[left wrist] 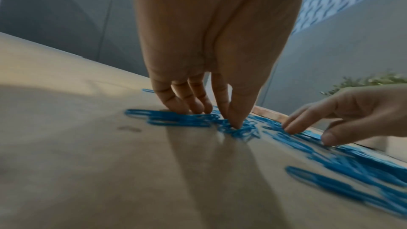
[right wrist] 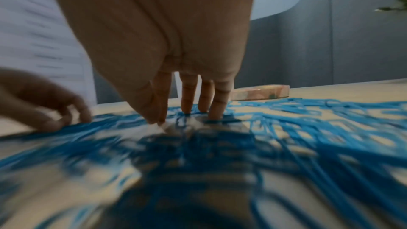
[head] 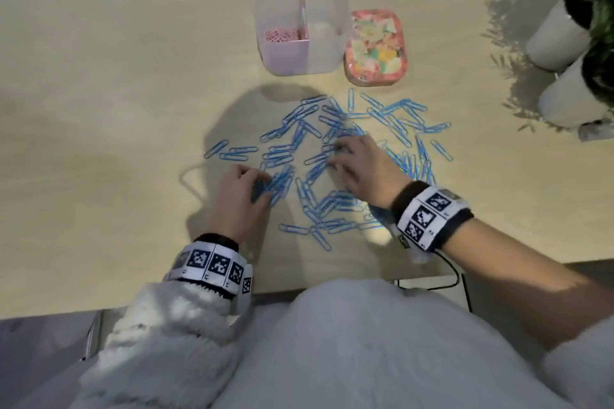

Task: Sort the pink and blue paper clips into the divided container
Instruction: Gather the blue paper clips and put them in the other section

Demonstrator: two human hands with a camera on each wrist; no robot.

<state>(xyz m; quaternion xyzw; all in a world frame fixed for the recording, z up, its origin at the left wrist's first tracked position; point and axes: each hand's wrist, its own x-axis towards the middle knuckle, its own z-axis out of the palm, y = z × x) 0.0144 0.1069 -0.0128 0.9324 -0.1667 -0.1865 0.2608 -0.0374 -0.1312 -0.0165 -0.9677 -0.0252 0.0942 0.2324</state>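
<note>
Many blue paper clips (head: 335, 156) lie scattered over the middle of the wooden table (head: 99, 109). At the left of the spread my left hand (head: 260, 188) reaches down, its thumb and forefinger pinching a small clump of blue clips (left wrist: 236, 128). My right hand (head: 335, 156) rests in the middle of the spread, and its straight fingers (right wrist: 189, 97) press on the clips. Behind the clips stands the translucent divided container (head: 327, 53). Its left compartment holds pink clips (head: 280, 35). No clips show in the right compartment.
A flat floral tin (head: 375, 46) sits right of the container. Two white plant pots (head: 558, 36) (head: 571, 100) stand at the far right edge. A black cable (head: 445, 276) hangs off the table's near edge below my right wrist.
</note>
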